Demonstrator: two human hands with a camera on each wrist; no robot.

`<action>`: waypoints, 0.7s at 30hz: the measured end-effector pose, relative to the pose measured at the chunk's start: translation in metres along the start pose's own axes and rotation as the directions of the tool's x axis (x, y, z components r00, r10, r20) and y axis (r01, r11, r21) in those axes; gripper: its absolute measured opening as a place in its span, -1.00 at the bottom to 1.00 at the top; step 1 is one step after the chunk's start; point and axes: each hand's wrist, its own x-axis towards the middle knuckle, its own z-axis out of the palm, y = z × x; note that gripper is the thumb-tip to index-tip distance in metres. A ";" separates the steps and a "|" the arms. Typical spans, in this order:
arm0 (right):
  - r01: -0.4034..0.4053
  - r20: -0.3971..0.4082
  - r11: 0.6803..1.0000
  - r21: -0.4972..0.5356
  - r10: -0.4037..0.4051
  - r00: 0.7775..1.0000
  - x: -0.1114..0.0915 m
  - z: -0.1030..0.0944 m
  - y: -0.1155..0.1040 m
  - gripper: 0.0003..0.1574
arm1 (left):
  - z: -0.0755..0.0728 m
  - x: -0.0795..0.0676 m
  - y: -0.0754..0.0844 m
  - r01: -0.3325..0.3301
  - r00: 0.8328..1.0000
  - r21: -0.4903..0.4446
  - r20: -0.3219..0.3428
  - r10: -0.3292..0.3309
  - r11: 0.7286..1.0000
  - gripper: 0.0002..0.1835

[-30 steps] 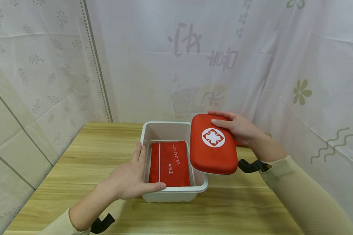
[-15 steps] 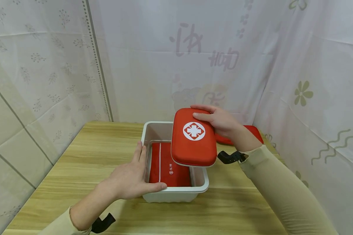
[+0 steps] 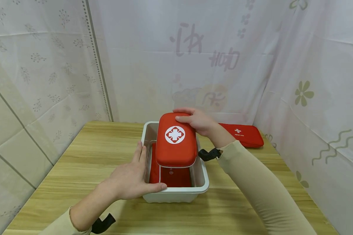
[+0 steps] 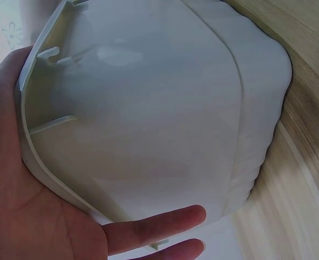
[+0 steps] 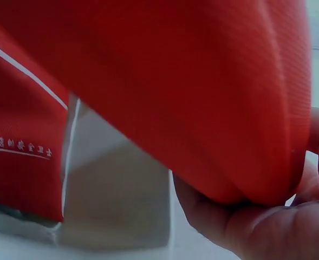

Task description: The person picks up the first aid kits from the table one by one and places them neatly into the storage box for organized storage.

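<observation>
My right hand (image 3: 199, 121) grips the far right corner of a red hard-shell first-aid case (image 3: 176, 151) with a white cross emblem, thumb on top. The case hangs tilted over a white plastic bin (image 3: 183, 189), hiding much of its inside. In the right wrist view, the fingers (image 5: 213, 222) curl under the edge of the case. Below it a flat red pouch (image 3: 176, 180) with a white stripe lies in the bin. Against the bin's near left corner rests my left hand (image 3: 126, 181), thumb along the front rim; two fingers (image 4: 159, 226) extend straight along the outer wall.
Another red first-aid case (image 3: 247, 134), flatter and marked with a small white cross, lies at the back right of the wooden table (image 3: 106, 147). A patterned curtain (image 3: 150, 75) hangs behind the table and along the sides.
My right hand has carried the first-aid case leftward, from the bin's right side to over its middle. The second case behind the arm has come into view. The left hand stays put.
</observation>
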 end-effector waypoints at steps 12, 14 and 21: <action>-0.063 0.044 0.985 -0.158 0.071 0.997 0.023 0.036 0.011 -0.43 | 0.000 0.001 -0.002 -0.005 1.000 -0.004 0.003 0.005 1.000 0.70; -0.075 0.044 0.980 -0.182 0.084 0.996 0.027 0.041 0.013 -0.45 | 0.000 0.001 -0.002 -0.008 1.000 -0.005 0.001 0.008 1.000 0.70; -0.104 0.049 0.956 -0.275 0.123 0.991 0.033 0.054 0.021 -0.45 | 0.000 0.000 -0.002 -0.013 1.000 0.001 -0.005 0.013 1.000 0.69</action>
